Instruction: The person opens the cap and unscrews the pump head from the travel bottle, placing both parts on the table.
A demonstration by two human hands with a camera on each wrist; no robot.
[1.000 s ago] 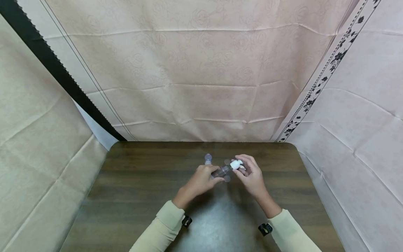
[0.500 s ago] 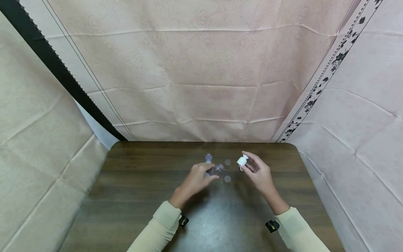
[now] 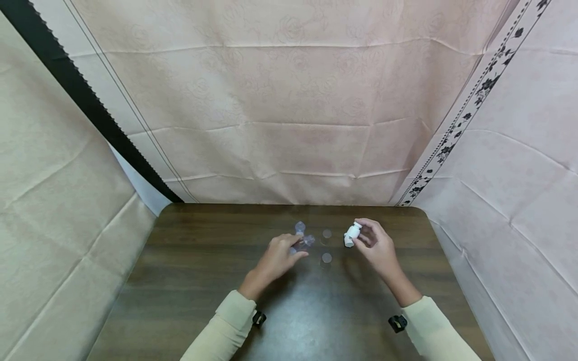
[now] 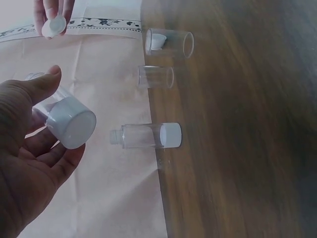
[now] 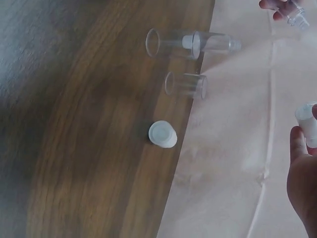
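Observation:
My left hand grips a small clear bottle with a white base, tilted above the table; its neck is bare. Off to the right, my right hand pinches a white pump top between fingers and thumb. Below that pump top, a second white pump top stands on the table. Another clear bottle with a white base stands upright just beyond my left hand. Between the hands, two clear caps, a far one and a near one, stand on the wood.
The dark wooden table has rounded far corners. A pale cloth hangs behind its far edge, with more cloth at both sides. Each wrist wears a small black camera, one at the left and one at the right.
The right hand has drawn the pump top away from the bottle's neck and moved right, above the other pump top. The left hand has shifted slightly left with the bottle.

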